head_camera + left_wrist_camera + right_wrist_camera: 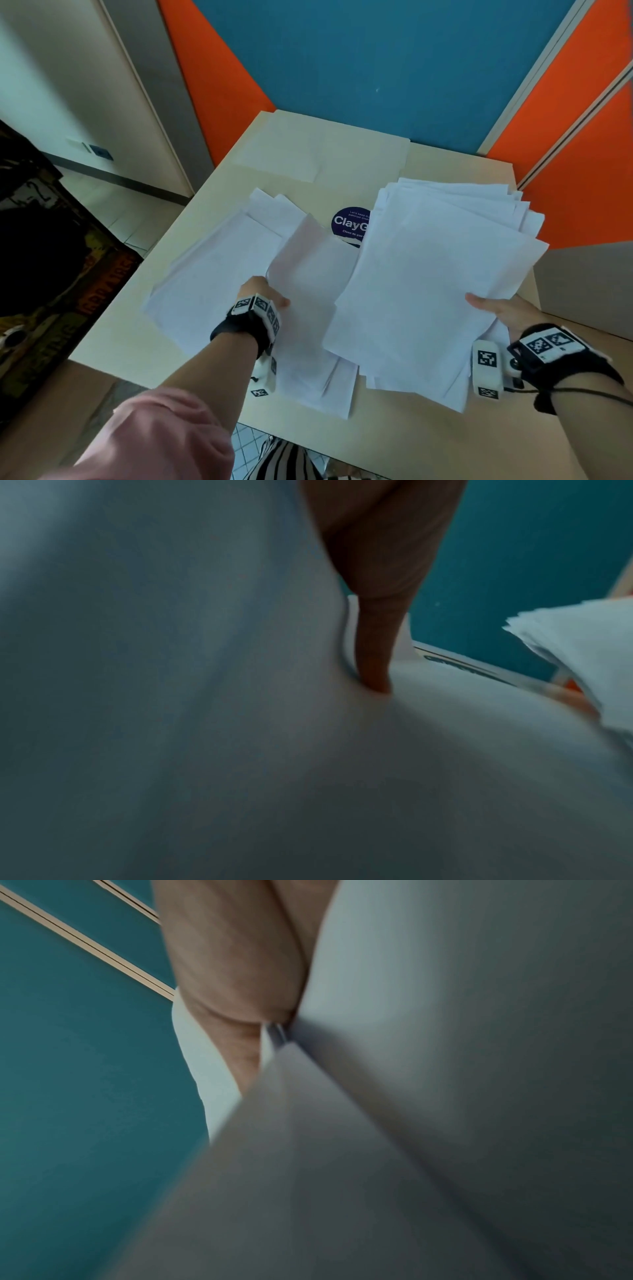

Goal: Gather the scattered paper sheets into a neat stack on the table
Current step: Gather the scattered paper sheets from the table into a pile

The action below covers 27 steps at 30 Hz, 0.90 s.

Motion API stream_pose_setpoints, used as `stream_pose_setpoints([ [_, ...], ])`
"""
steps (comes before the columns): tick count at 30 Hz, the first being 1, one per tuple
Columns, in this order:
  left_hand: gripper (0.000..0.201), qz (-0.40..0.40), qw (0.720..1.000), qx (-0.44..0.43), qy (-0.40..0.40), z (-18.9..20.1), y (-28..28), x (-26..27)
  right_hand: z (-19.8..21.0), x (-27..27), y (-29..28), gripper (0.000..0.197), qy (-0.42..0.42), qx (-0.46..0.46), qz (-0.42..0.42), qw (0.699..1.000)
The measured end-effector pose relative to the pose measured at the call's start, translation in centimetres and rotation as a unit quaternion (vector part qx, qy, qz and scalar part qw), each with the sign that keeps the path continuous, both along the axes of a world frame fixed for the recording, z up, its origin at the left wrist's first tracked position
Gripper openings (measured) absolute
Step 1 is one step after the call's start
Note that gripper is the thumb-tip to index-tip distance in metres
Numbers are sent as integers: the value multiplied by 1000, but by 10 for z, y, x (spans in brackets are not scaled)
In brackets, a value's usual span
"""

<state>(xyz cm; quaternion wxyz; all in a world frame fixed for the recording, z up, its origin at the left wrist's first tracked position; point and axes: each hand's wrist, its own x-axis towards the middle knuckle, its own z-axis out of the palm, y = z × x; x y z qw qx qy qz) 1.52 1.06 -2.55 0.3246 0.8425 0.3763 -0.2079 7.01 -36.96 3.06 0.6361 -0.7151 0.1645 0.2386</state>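
My right hand grips a thick, fanned bundle of white sheets by its near right edge and holds it raised over the table; the thumb lies on top. In the right wrist view the hand pinches that bundle. My left hand pinches a few white sheets lifted at their near left edge, and in the left wrist view its finger presses into the paper. More loose sheets lie spread on the table's left half, and others lie near the front edge.
A round dark-blue sticker shows on the tabletop between the two paper groups. A large pale sheet lies flat at the table's far end. Orange and teal wall panels stand behind the table. A dark printed object sits at the left.
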Motion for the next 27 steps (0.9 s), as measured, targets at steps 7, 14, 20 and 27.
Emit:
stream_pose_setpoints([
  [7,28,-14,999,15,-46,17,10,13,-11,4,-26,131,10,-18,-9,1000],
  [14,23,77,975,-18,-206,50,30,29,-9,3,-31,137,1,-21,-27,999],
  [20,37,98,952,-130,-258,65,26,40,4,-1,-17,114,-2,4,-41,999],
  [27,33,79,913,-359,-177,60,-16,38,16,0,10,59,12,41,-43,998],
])
